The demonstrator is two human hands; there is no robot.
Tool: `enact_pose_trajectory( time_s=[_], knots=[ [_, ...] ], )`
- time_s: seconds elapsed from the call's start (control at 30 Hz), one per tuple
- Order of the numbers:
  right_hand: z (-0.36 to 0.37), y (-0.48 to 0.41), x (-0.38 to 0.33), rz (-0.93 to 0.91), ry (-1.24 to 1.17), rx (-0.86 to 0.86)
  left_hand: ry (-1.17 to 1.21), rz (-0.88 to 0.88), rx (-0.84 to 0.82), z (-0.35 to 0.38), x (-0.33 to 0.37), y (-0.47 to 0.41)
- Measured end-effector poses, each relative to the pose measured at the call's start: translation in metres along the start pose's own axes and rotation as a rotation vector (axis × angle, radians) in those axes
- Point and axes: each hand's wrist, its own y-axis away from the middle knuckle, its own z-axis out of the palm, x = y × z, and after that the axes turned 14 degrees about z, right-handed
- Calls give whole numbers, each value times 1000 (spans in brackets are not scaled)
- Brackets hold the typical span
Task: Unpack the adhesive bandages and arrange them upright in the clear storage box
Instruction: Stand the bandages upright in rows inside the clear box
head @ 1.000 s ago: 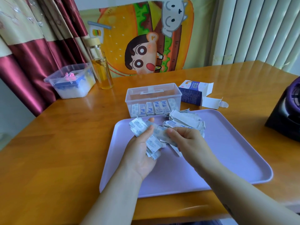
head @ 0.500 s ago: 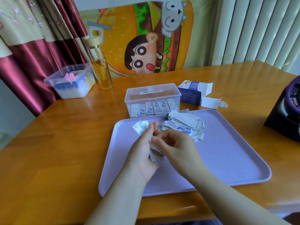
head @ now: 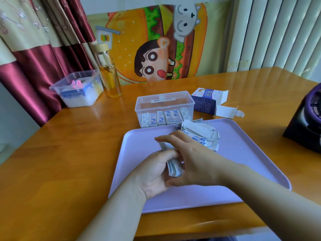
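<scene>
Over the lilac tray (head: 243, 153), my left hand (head: 154, 173) grips a folded stack of wrapped bandages (head: 173, 166). My right hand (head: 196, 159) lies across the top of that stack, fingers stretched over it and thumb under its lower end. A loose pile of white-and-blue bandage wrappers (head: 201, 134) lies on the tray's far side, just beyond my right hand. Behind the tray stands the clear storage box (head: 165, 101), open, with a row of several bandages upright along its front wall. The opened blue bandage carton (head: 206, 101) lies to the box's right.
A glass bottle of yellow liquid (head: 109, 75) and a clear tub with blue and white contents (head: 78, 91) stand at the back left of the wooden table (head: 69, 153). A dark purple object (head: 307, 122) sits at the right edge.
The fanned strip of bandages has been folded together into a compact stack in my left hand. My right hand has moved left and closed over the stack.
</scene>
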Motion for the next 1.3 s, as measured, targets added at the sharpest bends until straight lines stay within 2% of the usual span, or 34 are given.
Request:
enact_pose_trajectory(
  time_s=[0.17,0.3,0.37,0.6,0.77,0.9,1.03,1.2,1.3],
  knots=[
    [-11,3,-3,29,-29,-47,-119,8,14,0,2,6],
    [-23,-1,-7,89,-376,-70,-158,-7,4,-2,7,8],
    [-28,-2,-8,123,-463,-53,-206,13,-21,0,9,10],
    [-27,-5,-16,90,-328,-82,-465,104,-23,8,11,13],
    [-44,-7,-11,172,-454,-156,-473,95,-69,3,18,13],
    [-54,-13,-9,130,-405,-164,-432,27,-162,0,28,12],
    [-64,-31,-5,152,-395,-25,-571,132,-126,5,43,-5],
    [-93,-69,-3,137,-235,272,-1222,517,-5,11,79,-37],
    [-107,-97,0,139,-173,405,-1346,671,53,16,105,-69]
  ],
)
